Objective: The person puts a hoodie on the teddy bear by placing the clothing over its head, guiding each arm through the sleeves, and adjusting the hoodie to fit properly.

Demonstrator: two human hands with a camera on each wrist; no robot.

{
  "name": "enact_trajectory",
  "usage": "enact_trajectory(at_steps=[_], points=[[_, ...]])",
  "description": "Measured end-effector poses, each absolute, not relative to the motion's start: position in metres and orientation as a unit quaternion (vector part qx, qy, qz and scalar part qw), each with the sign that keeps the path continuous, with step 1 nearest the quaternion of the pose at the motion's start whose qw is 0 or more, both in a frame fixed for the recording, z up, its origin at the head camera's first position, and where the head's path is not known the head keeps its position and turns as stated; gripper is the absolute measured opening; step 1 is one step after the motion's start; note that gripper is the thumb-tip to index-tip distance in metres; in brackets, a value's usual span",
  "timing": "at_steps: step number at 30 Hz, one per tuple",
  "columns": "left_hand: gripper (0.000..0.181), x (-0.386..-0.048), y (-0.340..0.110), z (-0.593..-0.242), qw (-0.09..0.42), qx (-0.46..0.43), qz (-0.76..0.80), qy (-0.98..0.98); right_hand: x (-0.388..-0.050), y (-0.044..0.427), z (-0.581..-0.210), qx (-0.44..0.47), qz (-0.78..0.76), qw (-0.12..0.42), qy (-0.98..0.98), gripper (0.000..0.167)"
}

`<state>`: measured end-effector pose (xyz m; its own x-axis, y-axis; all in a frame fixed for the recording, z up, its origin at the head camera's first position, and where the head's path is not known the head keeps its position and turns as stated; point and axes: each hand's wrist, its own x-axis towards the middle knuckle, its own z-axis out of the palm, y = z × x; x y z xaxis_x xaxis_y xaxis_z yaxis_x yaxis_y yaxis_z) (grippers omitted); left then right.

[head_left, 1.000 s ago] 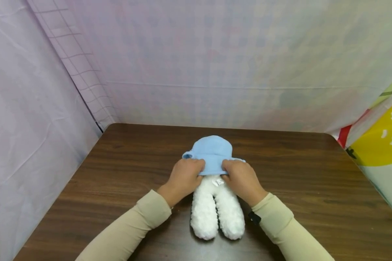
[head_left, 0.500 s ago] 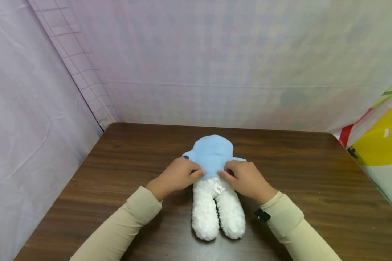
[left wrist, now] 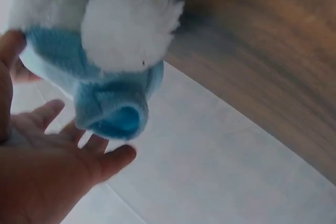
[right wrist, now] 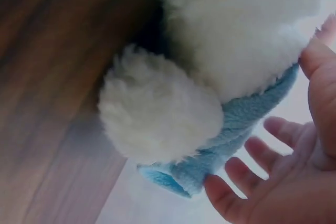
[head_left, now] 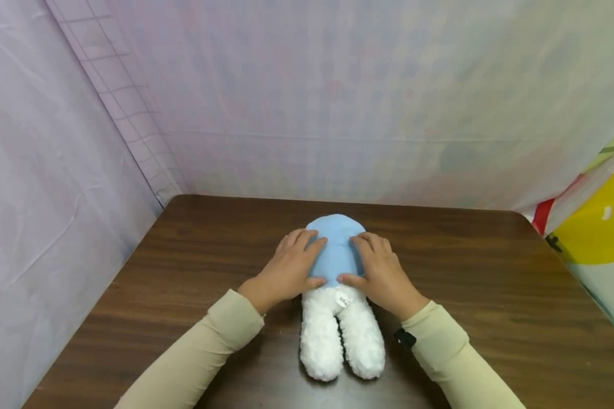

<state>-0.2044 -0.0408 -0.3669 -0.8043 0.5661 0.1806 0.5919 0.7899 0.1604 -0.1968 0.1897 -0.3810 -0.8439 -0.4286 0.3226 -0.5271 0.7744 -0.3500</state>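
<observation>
A white plush toy (head_left: 321, 341) lies on the table with its two legs toward me. A light blue hooded garment (head_left: 336, 258) covers its upper part. My left hand (head_left: 286, 266) rests on the garment's left side, fingers spread, thumb at its lower hem. On the right side my right hand (head_left: 385, 274) touches it in the same way. In the left wrist view a cuffed sleeve (left wrist: 113, 111) gapes beside a fluffy white paw (left wrist: 128, 24). The right wrist view has the other paw (right wrist: 157, 111) next to the blue cloth (right wrist: 252, 114). The toy's head is hidden.
The brown wooden table (head_left: 194, 261) extends on both sides of the toy. Behind it hangs a pale checked cloth (head_left: 337, 113), with a white curtain (head_left: 46, 199) at the left. A yellow patterned cloth (head_left: 598, 233) hangs at the right edge.
Both hands have let go of the garment's hem. Their fingers have spread forward over its sides. The hem now sits slightly lower on the toy, which has otherwise stayed put.
</observation>
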Motion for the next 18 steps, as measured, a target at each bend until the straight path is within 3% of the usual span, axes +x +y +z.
enact_trajectory(at_steps=[6,11,18], points=[[0.092,-0.215,-0.040,-0.359,-0.025,-0.303,-0.116,-0.945,-0.201,0.188,-0.372,0.236,0.217,0.039,-0.946,0.084],[0.088,-0.218,-0.041,-0.356,-0.031,-0.305,-0.116,-0.945,-0.203,0.186,-0.368,0.221,0.218,0.008,-0.951,0.080],[0.065,-0.218,-0.041,-0.354,-0.033,-0.302,-0.121,-0.945,-0.204,0.185,-0.369,0.227,0.208,0.021,-0.951,0.070]])
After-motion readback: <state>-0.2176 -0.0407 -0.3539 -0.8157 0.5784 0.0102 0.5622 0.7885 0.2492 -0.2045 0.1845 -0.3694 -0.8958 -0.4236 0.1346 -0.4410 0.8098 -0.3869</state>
